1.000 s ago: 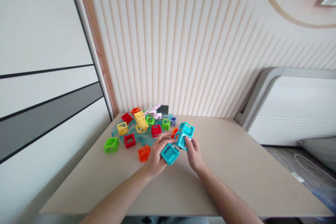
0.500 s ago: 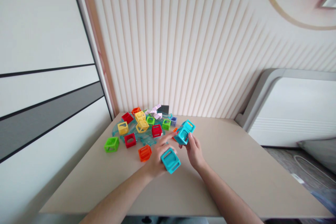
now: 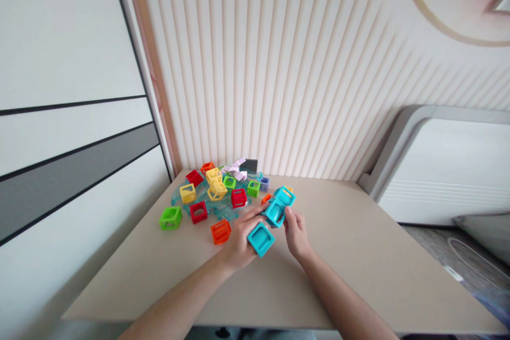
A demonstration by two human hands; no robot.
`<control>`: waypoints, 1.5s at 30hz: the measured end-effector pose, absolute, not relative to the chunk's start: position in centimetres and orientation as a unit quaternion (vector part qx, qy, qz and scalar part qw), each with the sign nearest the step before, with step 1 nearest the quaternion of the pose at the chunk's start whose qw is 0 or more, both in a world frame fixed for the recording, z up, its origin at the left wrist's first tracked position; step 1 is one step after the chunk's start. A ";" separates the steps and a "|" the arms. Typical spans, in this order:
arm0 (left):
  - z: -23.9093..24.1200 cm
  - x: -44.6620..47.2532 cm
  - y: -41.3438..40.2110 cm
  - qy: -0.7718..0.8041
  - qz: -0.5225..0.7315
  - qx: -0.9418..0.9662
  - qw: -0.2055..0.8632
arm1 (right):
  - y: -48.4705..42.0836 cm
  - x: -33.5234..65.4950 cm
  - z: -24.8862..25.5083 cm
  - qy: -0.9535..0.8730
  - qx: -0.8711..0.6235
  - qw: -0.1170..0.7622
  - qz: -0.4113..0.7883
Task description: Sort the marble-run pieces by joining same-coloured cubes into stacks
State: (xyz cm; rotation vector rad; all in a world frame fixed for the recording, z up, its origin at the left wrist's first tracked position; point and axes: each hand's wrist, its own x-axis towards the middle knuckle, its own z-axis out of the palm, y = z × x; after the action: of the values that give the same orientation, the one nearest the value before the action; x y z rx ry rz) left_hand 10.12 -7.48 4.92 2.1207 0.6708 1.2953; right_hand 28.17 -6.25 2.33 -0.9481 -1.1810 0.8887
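A single turquoise open-sided toy block [image 3: 261,239] sits in my left hand [image 3: 237,243], between its thumb side and palm. That hand's fingers stretch to a pair of joined turquoise blocks [image 3: 280,207] just beyond it. My right hand [image 3: 296,232] grips the joined pair from the right, thumb on its near side. Both hands are above the table, and the single block is apart from the pair. Some left fingers are hidden behind the blocks. Close by on the left lies an orange block [image 3: 220,231].
Red blocks [image 3: 198,212], yellow blocks [image 3: 217,191] and green blocks [image 3: 170,218] are scattered on the left of the table [image 3: 358,255], around translucent teal pieces [image 3: 226,213]. Lilac pieces [image 3: 240,175] and a dark panel [image 3: 249,165] are at the back, against the ribbed wall [image 3: 255,64].
The joined pair has tilted and shifted slightly nearer, its openings turned more upward. My left fingers have closed in toward it, and the single block has turned a little.
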 end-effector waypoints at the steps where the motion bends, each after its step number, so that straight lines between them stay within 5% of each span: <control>1: 5.0 10.2 -7.6 0.249 0.481 0.792 0.282 | -6.2 28.2 2.1 -0.510 -0.423 0.649 0.373; 15: 5.3 10.0 -8.3 0.237 0.516 0.767 0.300 | -3.7 30.5 4.0 -0.405 -0.406 0.767 0.287; 18: 5.3 10.2 -8.4 0.235 0.509 0.768 0.310 | -0.9 32.8 5.0 -0.471 -0.508 0.697 0.185; 21: 5.5 10.6 -8.6 0.249 0.508 0.758 0.324 | 2.3 34.6 5.7 -0.595 -0.652 0.465 0.065; 30: 4.4 10.7 -8.4 0.266 0.472 0.763 0.352 | 8.8 33.5 5.9 -0.663 -0.725 0.169 0.080; 38: 3.8 10.6 -8.1 0.259 0.445 0.779 0.357 | 10.1 31.2 5.9 -0.645 -0.749 0.110 0.104; 45: 4.3 10.8 -8.1 0.273 0.471 0.755 0.365 | 8.5 30.4 8.5 -0.661 -0.713 0.206 0.112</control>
State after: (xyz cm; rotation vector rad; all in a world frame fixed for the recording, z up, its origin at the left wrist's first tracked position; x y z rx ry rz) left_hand 10.83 -8.14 4.31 1.9419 0.7029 1.2103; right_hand 30.37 8.49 8.46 -1.9868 -1.8411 0.3128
